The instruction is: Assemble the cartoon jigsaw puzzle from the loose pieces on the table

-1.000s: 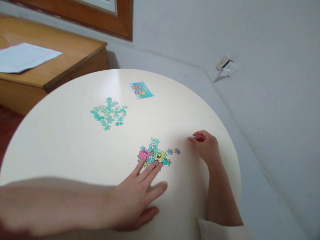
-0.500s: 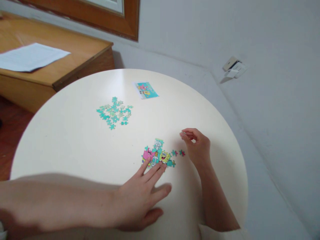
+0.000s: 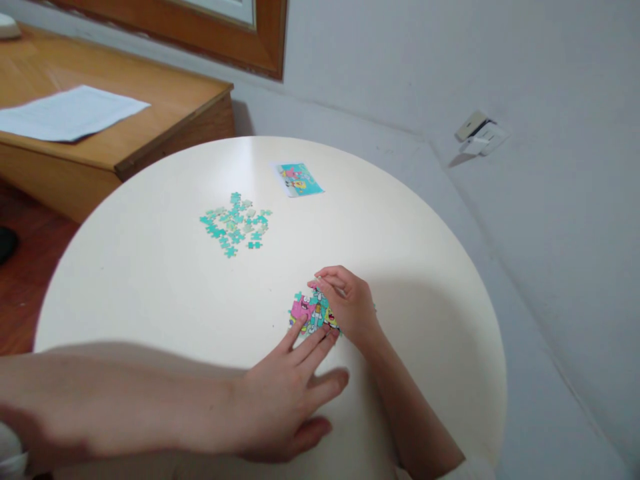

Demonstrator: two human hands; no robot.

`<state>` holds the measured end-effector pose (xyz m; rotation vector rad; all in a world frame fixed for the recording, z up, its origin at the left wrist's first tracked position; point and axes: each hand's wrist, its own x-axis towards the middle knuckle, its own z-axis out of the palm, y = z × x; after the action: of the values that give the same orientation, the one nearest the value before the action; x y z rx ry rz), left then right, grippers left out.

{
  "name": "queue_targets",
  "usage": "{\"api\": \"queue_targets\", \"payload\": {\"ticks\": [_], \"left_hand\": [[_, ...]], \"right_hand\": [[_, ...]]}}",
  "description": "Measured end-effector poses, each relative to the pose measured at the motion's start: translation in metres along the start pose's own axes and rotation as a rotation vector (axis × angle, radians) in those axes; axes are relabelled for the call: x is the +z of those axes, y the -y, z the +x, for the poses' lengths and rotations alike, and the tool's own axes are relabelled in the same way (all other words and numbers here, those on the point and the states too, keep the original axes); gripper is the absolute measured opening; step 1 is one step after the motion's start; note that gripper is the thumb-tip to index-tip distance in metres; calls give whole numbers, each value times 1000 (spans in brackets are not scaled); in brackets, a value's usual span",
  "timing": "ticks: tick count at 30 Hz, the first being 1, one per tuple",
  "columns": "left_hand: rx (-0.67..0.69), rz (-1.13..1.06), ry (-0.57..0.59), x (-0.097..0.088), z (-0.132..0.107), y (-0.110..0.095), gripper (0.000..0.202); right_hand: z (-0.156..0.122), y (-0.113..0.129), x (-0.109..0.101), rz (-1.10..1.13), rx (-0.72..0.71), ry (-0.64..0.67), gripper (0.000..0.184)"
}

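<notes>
A partly joined jigsaw puzzle (image 3: pixel 303 307) with pink, white and yellow cartoon figures lies on the table in front of me. My left hand (image 3: pixel 295 393) rests over its lower edge, fingers spread, with fingertips touching the pink and yellow figures. At the top of the puzzle, my right hand (image 3: pixel 347 300) is closed in a pinch. A small puzzle piece (image 3: pixel 313 285) with some pink shows at its fingertips, mostly covered. This hand also hides the puzzle's right side and most of the loose pieces there.
Several loose teal puzzle pieces (image 3: pixel 233 223) form a heap farther back on the round white table (image 3: pixel 150 280). Behind them lies a small picture card (image 3: pixel 300 180). A wooden desk (image 3: pixel 170 87) with paper sheets (image 3: pixel 75 113) stands at the left, and a wall socket (image 3: pixel 483 137) is at the right.
My right hand has moved left, from beside the puzzle to over its top part, still pinching. My left hand stays on the puzzle's lower edge. The view has shifted slightly.
</notes>
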<state>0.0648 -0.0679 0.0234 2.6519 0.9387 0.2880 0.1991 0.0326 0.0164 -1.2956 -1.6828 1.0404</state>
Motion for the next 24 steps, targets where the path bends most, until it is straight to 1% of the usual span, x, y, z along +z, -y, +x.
{"api": "queue_targets", "payload": {"ticks": [10,24], "left_hand": [[1,2,10,-1,0,0,49],[-9,-4,14,-3,1,-1,49]], "right_hand": [[1,-2,0,-56,-63,6,7],[0,-4,1,-104,-53,70,4]]}}
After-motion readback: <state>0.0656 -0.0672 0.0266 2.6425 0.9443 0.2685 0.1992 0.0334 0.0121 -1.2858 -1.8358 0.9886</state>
